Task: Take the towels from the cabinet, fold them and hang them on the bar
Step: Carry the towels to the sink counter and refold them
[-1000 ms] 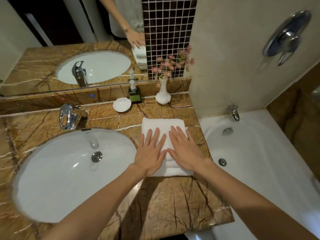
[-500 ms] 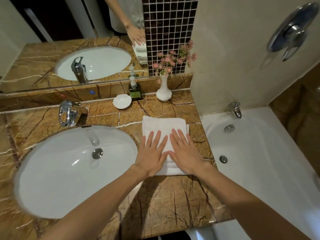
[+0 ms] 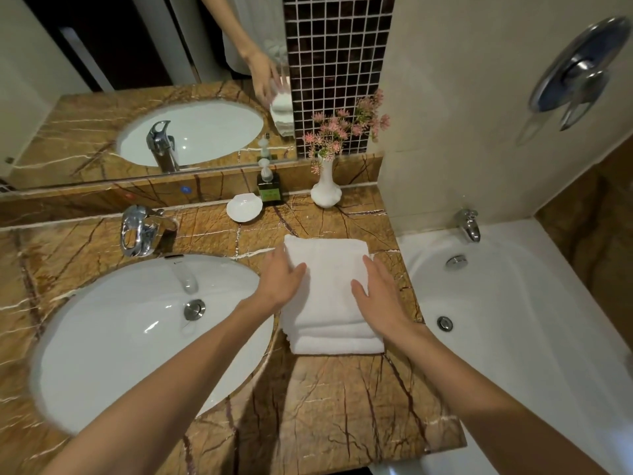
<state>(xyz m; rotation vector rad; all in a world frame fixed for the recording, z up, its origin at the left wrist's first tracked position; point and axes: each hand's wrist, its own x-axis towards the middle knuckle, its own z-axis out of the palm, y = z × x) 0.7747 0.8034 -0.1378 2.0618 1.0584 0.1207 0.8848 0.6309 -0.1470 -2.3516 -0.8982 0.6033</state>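
A white towel [image 3: 329, 269], folded into a thick stack of layers, lies on the brown marble counter [image 3: 342, 406] between the sink and the bathtub. My left hand [image 3: 279, 282] holds its left edge, thumb on top and fingers down the side. My right hand [image 3: 378, 296] holds the right edge the same way, thumb spread over the top. No towel bar or cabinet is in view.
A white oval sink [image 3: 137, 337] with a chrome faucet [image 3: 140, 231] sits to the left. Behind the towel stand a soap dish [image 3: 244, 207], a green soap bottle [image 3: 269, 188] and a white vase [image 3: 325, 190] of pink flowers. The bathtub [image 3: 513, 320] lies right, below the counter edge.
Both hands lay flat side by side on the middle of the towel. They have slid apart to its left and right edges and now hold its sides.
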